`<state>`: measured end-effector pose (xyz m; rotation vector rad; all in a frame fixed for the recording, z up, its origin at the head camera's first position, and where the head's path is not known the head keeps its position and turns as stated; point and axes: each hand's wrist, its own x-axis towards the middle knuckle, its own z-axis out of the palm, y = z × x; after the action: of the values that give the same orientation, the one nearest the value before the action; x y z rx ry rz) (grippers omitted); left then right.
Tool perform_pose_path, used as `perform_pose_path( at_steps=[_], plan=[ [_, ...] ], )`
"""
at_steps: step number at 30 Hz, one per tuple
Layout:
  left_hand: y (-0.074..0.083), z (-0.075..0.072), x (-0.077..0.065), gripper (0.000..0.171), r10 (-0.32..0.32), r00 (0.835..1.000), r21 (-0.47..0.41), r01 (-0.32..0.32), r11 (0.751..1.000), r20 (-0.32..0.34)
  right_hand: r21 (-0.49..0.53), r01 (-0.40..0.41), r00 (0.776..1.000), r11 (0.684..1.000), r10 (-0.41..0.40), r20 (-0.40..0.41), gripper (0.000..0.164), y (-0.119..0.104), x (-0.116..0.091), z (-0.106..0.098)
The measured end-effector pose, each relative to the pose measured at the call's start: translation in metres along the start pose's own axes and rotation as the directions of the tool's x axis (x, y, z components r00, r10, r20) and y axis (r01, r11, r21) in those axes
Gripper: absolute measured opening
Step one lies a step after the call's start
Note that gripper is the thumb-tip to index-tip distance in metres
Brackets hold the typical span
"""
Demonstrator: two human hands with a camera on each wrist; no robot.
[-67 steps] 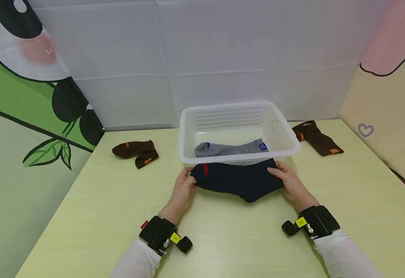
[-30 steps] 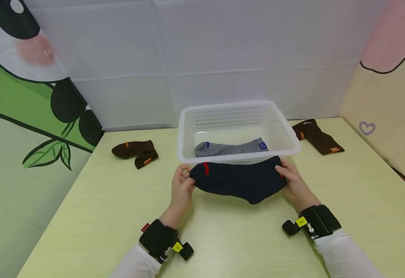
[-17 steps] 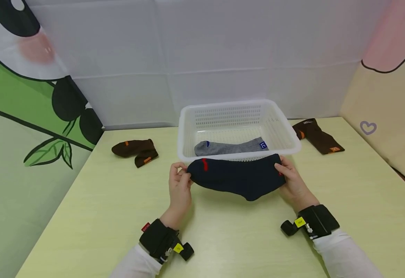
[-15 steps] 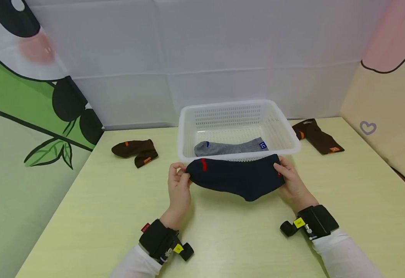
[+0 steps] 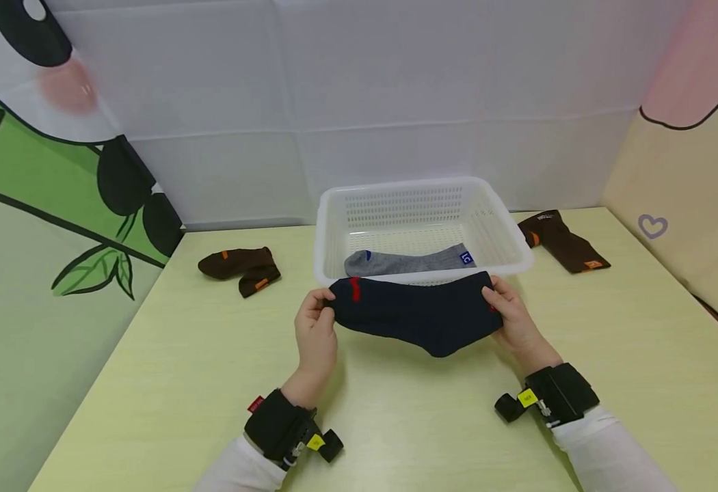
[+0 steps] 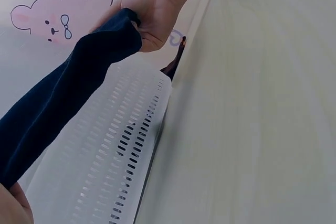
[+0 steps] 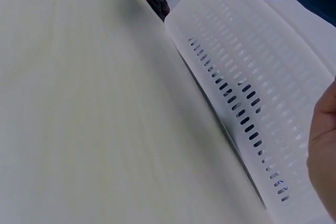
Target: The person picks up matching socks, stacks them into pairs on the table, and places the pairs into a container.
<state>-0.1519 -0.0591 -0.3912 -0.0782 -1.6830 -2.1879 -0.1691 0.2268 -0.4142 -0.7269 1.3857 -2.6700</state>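
Observation:
A dark navy sock point(image 5: 417, 311) with a red mark near its toe is stretched sideways in front of the basket. My left hand point(image 5: 316, 335) pinches its toe end. At the cuff end my right hand point(image 5: 517, 324) grips it, thumb on the near face. In the left wrist view the navy sock point(image 6: 68, 93) runs in a band above the table, held at both ends. Behind it stands a white perforated basket point(image 5: 423, 188), with a grey sock point(image 5: 411, 262) lying along its near side. The navy sock overlaps the basket's front wall in the head view.
On the table point(image 5: 420, 424), a brown sock point(image 5: 238, 268) with orange marks lies folded left of the basket. Another brown sock point(image 5: 571, 249) lies to the right, close by the basket's side. A white cloth wall point(image 5: 242, 164) rises behind the table's back edge.
Both hands have shifted slightly left with the navy sock, and its toe end has risen a little. The basket, grey sock and brown socks have stayed where they were.

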Motion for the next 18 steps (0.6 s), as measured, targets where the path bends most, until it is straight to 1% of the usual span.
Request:
perform_pose_path(
  at_steps=[6,11,13,15,18],
  plan=[
    [0.0035,0.0000,0.0005,0.035,0.010,1.000,-0.037,-0.009,0.999,0.025,0.012,0.012,1.000,1.000,-0.012,0.026,0.026,-0.0020,0.0022,0.0032],
    [0.0030,-0.0022,0.0010,0.033,0.025,0.999,-0.035,-0.024,0.999,0.036,0.024,0.040,0.992,0.999,-0.042,0.121,0.036,-0.0053,0.0022,0.0050],
    [0.0027,-0.0029,0.0007,0.032,0.029,0.999,-0.042,-0.028,0.999,0.044,0.015,0.060,0.987,0.998,-0.062,0.145,0.041,-0.0066,0.0021,0.0066],
    [0.0025,-0.0030,0.0004,0.031,0.032,0.998,-0.054,-0.029,0.998,0.063,-0.003,0.081,0.988,0.997,-0.080,0.135,0.043,-0.0076,0.0017,0.0085],
    [0.0021,-0.0026,-0.0010,0.026,0.033,0.996,-0.065,-0.028,0.997,0.083,-0.043,0.097,0.993,0.994,-0.094,0.068,0.045,-0.0087,0.0012,0.0107]
  ],
)
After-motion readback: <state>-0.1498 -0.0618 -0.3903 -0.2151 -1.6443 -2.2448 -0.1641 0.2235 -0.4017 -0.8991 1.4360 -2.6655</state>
